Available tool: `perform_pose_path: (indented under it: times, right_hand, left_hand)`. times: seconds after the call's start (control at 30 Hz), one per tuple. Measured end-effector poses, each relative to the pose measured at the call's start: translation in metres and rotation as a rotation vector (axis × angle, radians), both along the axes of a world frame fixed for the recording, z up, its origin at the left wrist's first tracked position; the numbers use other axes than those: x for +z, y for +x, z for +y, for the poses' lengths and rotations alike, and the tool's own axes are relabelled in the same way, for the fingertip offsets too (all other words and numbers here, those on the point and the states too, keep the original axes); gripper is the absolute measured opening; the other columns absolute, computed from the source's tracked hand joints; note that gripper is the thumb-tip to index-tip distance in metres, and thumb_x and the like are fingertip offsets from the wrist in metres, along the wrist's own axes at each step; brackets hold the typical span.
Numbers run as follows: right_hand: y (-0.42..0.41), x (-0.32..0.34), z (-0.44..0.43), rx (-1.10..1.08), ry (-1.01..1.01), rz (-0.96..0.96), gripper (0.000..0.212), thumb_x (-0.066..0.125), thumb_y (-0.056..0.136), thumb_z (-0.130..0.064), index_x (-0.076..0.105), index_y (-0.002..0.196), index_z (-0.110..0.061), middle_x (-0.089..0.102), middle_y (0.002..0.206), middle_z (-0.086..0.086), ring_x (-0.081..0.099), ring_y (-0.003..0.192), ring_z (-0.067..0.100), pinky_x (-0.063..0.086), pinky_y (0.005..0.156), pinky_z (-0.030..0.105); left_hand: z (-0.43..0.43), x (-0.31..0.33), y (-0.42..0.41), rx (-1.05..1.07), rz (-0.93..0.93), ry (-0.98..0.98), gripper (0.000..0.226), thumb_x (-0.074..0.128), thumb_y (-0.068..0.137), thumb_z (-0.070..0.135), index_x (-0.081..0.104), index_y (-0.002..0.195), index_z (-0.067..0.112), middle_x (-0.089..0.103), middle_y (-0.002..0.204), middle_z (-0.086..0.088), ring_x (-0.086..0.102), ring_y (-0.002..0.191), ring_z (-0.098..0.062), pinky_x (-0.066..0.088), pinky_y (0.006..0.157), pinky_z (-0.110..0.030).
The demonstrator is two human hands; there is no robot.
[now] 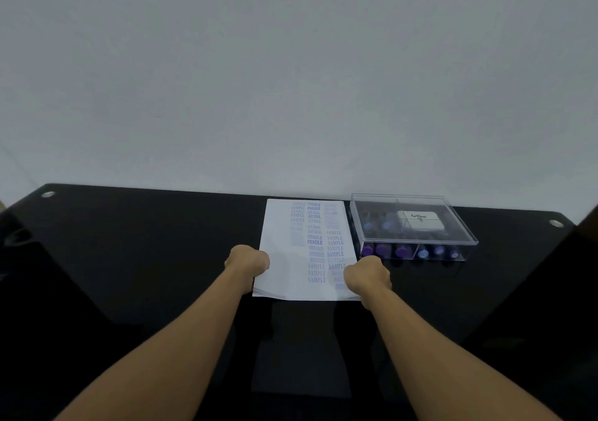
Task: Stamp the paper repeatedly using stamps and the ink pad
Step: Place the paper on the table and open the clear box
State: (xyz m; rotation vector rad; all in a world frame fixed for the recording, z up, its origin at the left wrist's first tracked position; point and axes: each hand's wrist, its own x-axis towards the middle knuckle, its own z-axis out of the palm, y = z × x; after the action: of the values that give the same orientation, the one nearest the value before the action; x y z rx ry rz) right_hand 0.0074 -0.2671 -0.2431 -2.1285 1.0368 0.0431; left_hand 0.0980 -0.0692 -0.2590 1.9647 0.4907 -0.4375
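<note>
A white paper point(284, 258) lies on the black table, printed with columns of blue stamp marks such as SAMPLE and FRAGILE. My left hand point(247, 260) is curled at the sheet's left edge and seems to grip it. My right hand point(367, 275) is curled over the lower right edge in the same way. The fingertips of both hands are hidden under the knuckles. Right of the paper stands a clear lidded box point(459, 229) with its lid on. Inside it are a white ink pad point(419, 220) and several stamps point(401, 252) with purple and blue handles.
The black glossy table point(145, 242) runs back to a plain pale wall. Round metal fittings sit at its far left corner point(48, 194) and far right corner point(556, 223). The box stands close to the paper's right edge.
</note>
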Motion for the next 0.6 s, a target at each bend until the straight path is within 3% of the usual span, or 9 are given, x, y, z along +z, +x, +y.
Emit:
perform_pose_path:
  times: [0.13, 0.37, 0.5, 0.6]
  right_hand:
    - [0.002, 0.002, 0.0, -0.004, -0.017, 0.008, 0.019, 0.06, 0.095, -0.016, 0.059, 0.112, -0.008, 0.063, 0.109, 0.011, 0.061, 0.091, 0.028, 0.047, 0.07, 0.033]
    - [0.007, 0.0, -0.001, -0.009, 0.025, -0.042, 0.004, 0.056, 0.097, -0.012, 0.053, 0.098, -0.009, 0.058, 0.096, 0.008, 0.05, 0.067, 0.017, 0.045, 0.065, 0.032]
    - [0.007, -0.002, 0.002, -0.027, 0.088, -0.08, 0.004, 0.055, 0.097, -0.011, 0.055, 0.1, -0.008, 0.058, 0.091, 0.005, 0.05, 0.066, 0.016, 0.047, 0.066, 0.032]
    - [0.004, -0.003, 0.003, -0.061, 0.187, -0.099, 0.016, 0.055, 0.093, -0.011, 0.062, 0.107, -0.006, 0.063, 0.092, 0.006, 0.06, 0.076, 0.022, 0.052, 0.069, 0.032]
  left_hand:
    - [-0.003, 0.002, -0.002, -0.001, -0.008, 0.018, 0.021, 0.06, 0.083, 0.006, 0.062, 0.104, 0.004, 0.066, 0.101, -0.014, 0.068, 0.085, -0.032, 0.061, 0.079, -0.043]
    - [-0.001, 0.007, -0.008, 0.009, 0.019, -0.041, 0.011, 0.054, 0.089, 0.003, 0.06, 0.099, 0.003, 0.066, 0.098, -0.016, 0.069, 0.082, -0.032, 0.062, 0.061, -0.044]
    - [0.002, 0.004, -0.013, 0.007, 0.03, -0.13, 0.014, 0.052, 0.091, -0.002, 0.062, 0.1, 0.002, 0.067, 0.097, -0.015, 0.069, 0.085, -0.03, 0.057, 0.053, -0.036]
    - [0.004, 0.006, -0.02, 0.02, 0.038, -0.187, 0.014, 0.051, 0.092, -0.004, 0.063, 0.099, 0.001, 0.068, 0.095, -0.014, 0.068, 0.083, -0.028, 0.056, 0.053, -0.035]
